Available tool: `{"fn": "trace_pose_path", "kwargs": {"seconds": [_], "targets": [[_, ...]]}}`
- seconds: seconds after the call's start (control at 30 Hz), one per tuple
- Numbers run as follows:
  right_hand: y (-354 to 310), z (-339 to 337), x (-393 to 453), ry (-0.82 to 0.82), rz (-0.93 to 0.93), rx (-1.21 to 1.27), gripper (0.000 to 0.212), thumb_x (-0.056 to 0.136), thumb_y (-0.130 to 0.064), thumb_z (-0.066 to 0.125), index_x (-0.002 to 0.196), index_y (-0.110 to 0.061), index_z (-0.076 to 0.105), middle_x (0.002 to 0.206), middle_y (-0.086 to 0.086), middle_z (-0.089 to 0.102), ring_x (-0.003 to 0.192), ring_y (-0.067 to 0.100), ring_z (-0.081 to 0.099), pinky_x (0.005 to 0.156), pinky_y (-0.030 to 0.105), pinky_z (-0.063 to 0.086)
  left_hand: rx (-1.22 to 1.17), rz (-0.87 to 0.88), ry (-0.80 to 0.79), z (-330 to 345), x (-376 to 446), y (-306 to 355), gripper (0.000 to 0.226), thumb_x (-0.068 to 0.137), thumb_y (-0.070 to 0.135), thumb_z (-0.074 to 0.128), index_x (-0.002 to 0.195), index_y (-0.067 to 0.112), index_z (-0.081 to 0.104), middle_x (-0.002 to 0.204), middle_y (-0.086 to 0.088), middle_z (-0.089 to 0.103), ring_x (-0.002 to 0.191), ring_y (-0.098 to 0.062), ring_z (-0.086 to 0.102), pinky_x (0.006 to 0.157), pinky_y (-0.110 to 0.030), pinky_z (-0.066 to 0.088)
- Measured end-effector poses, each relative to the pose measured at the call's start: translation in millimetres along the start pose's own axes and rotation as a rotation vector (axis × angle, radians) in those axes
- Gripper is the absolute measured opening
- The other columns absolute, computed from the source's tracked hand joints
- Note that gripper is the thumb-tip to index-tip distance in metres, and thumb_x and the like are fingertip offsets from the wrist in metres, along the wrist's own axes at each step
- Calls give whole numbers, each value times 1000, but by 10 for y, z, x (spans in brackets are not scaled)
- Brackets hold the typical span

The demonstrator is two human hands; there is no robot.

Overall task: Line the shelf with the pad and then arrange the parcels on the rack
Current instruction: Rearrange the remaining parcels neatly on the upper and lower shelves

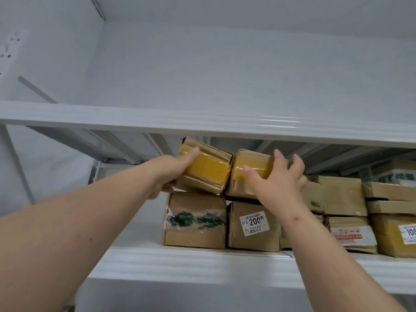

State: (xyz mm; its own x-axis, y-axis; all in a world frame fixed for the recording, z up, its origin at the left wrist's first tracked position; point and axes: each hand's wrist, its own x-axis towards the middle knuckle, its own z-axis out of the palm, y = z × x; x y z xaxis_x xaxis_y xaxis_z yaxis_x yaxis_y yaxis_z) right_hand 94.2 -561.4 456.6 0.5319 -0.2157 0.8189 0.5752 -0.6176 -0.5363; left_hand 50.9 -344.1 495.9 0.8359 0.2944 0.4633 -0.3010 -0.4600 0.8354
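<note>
Glossy white metal rack (202, 122), matt brown cardboard parcels (195, 230), shiny tape.

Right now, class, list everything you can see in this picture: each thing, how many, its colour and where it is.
White metal shelves: two, upper and lower.
Brown cardboard parcels with yellow tape: two, top row, left one tilted, right one beside it.
Brown cardboard parcel with green marking: one, lower shelf, left.
Brown cardboard parcel with white 200 label: one, beside it.
More brown parcels: several, stacked right.
Left hand: grips tilted parcel.
Right hand: grips other taped parcel.
</note>
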Motion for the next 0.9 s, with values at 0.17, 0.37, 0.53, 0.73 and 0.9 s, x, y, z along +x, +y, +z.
{"fn": "trace_pose_path", "kwargs": {"seconds": [0.17, 0.37, 0.53, 0.73, 0.9], "targets": [[112, 49, 32, -38, -95, -59, 79, 91, -41, 63, 155, -34, 18, 163, -1, 1, 148, 30, 7, 115, 50, 27, 104, 50, -112, -98, 263, -209, 83, 88, 66, 53, 153, 20, 30, 158, -1, 32, 142, -26, 32, 118, -45, 24], [271, 232, 64, -19, -173, -202, 66, 96, -43, 55, 153, -34, 22, 165, -1, 4, 149, 29, 8, 118, 49, 20, 190, 201, -75, 31, 373, -439, 60, 93, 54, 55, 141, 21, 41, 142, -3, 51, 116, -22, 50, 98, -35, 39], [322, 277, -6, 24, -171, -299, 61, 97, -43, 52, 152, -34, 27, 165, -3, 5, 149, 29, 9, 119, 55, 20, 375, 245, 35, 82, 405, -560, 80, 87, 62, 58, 148, 21, 28, 146, -7, 49, 128, -30, 50, 103, -39, 44], [392, 123, -295, 122, -204, -149, 52, 93, -36, 60, 142, -24, 46, 156, 3, 24, 142, 27, 20, 116, 50, 27, 433, 379, 406, 190, 206, -634, 102, 80, 69, 60, 156, 27, 7, 159, -9, 23, 145, -35, 21, 113, -58, 26], [618, -35, -750, 148, -256, 14, 33, 91, -32, 64, 122, -24, 59, 132, -8, 40, 127, 13, 35, 104, 26, 29, 298, 594, 456, 587, -328, -626, 84, 82, 53, 64, 151, 29, 21, 152, -4, 27, 140, -28, 24, 111, -54, 22]]}}
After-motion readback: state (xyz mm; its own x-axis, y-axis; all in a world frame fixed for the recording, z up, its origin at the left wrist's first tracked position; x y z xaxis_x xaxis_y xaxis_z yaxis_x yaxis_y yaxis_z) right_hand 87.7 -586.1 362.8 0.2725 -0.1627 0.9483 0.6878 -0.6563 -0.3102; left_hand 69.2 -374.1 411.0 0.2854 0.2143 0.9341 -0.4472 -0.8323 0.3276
